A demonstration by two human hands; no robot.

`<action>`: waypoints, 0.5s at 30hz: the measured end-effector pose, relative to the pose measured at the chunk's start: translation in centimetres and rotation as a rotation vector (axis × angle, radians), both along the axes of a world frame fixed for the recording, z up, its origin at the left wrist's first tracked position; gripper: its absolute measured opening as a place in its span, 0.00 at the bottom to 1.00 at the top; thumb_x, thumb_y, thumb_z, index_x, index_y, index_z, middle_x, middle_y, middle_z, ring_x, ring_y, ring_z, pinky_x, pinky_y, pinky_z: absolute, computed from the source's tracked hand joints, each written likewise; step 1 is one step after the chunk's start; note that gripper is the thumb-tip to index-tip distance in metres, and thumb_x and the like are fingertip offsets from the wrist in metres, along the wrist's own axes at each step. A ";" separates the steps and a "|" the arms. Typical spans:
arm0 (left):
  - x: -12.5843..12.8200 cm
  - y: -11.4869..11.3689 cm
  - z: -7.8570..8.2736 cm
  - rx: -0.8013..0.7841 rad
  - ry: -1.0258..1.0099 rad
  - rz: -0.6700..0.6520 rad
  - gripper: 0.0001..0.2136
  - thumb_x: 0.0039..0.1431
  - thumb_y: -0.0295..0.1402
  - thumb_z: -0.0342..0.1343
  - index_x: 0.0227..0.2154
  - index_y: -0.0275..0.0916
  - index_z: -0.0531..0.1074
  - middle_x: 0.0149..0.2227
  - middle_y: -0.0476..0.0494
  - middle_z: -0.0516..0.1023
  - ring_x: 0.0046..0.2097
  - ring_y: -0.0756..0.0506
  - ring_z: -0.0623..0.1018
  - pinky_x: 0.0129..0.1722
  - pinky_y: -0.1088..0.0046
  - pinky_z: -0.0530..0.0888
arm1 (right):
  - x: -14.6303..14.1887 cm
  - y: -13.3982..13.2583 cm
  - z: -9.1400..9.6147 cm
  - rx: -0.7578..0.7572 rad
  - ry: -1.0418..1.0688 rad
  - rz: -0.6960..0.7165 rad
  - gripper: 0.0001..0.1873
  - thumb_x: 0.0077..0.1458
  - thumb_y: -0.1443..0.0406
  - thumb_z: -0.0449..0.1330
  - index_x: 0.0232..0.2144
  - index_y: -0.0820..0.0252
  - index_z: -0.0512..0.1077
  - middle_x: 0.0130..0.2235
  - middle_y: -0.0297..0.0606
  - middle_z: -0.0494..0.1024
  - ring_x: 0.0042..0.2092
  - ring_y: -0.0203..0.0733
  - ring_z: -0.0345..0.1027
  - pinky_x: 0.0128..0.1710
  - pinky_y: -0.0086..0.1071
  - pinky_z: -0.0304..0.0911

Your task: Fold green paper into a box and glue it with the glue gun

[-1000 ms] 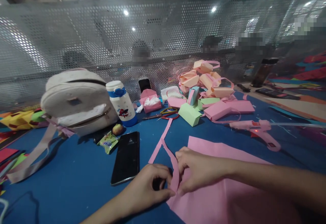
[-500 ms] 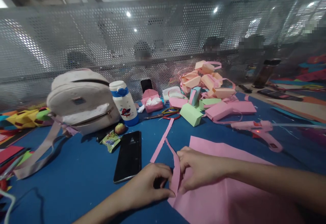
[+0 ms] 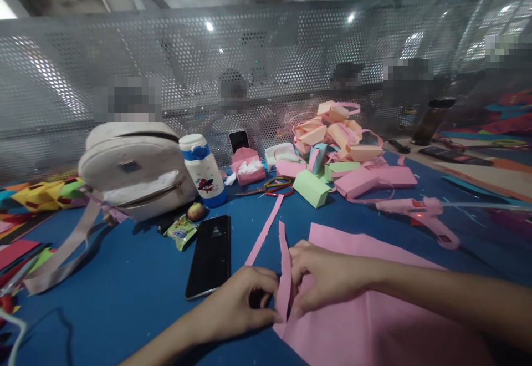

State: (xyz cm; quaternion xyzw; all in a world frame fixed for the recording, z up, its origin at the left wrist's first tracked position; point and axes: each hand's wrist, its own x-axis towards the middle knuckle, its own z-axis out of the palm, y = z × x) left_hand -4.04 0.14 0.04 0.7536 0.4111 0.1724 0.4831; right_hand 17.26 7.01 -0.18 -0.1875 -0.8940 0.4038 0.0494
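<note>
My left hand (image 3: 236, 302) pinches a narrow pink paper strip (image 3: 285, 272) near its lower end, thumb and fingers closed. The strip stands up between my two hands, its upper end free and its edges uneven. Close on its right, my right hand (image 3: 322, 272) grips the edge of a large pink paper sheet (image 3: 374, 321), with the forearm lying across the sheet. At its bottom the strip seems joined to the sheet's near left corner. Another pink strip (image 3: 266, 230) lies flat on the table just beyond my left fingers.
Left of my hands are a black phone (image 3: 209, 255), a snack packet (image 3: 182, 232), a white bottle (image 3: 203, 172) and a backpack (image 3: 133, 166). Scissors (image 3: 274, 187) and folded paper boxes (image 3: 311, 187) lie behind. A pink glue gun (image 3: 424, 213) rests at right, its light red.
The pink strip's upper end, which was bent over to the left, now points up straighter. Both hands stay in nearly the same place.
</note>
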 end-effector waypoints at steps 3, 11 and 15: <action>0.0 0.0 0.1 0.014 0.011 -0.007 0.03 0.53 0.28 0.65 0.27 0.35 0.77 0.27 0.53 0.66 0.30 0.52 0.64 0.28 0.78 0.60 | 0.0 0.0 0.0 -0.008 -0.013 -0.007 0.11 0.49 0.56 0.69 0.36 0.48 0.83 0.38 0.34 0.76 0.47 0.45 0.62 0.49 0.34 0.55; 0.3 -0.2 0.1 0.035 0.027 0.000 0.11 0.56 0.41 0.63 0.26 0.38 0.77 0.32 0.48 0.73 0.35 0.49 0.70 0.36 0.76 0.67 | 0.0 0.0 0.2 -0.027 -0.022 0.006 0.11 0.49 0.58 0.70 0.38 0.47 0.83 0.39 0.33 0.76 0.48 0.45 0.62 0.50 0.34 0.53; 0.2 -0.2 0.1 0.035 0.033 -0.001 0.07 0.54 0.36 0.64 0.26 0.37 0.78 0.33 0.48 0.74 0.34 0.50 0.70 0.32 0.77 0.65 | 0.1 0.2 -0.1 -0.001 -0.014 0.016 0.10 0.49 0.58 0.69 0.36 0.49 0.83 0.37 0.33 0.76 0.47 0.44 0.62 0.49 0.34 0.53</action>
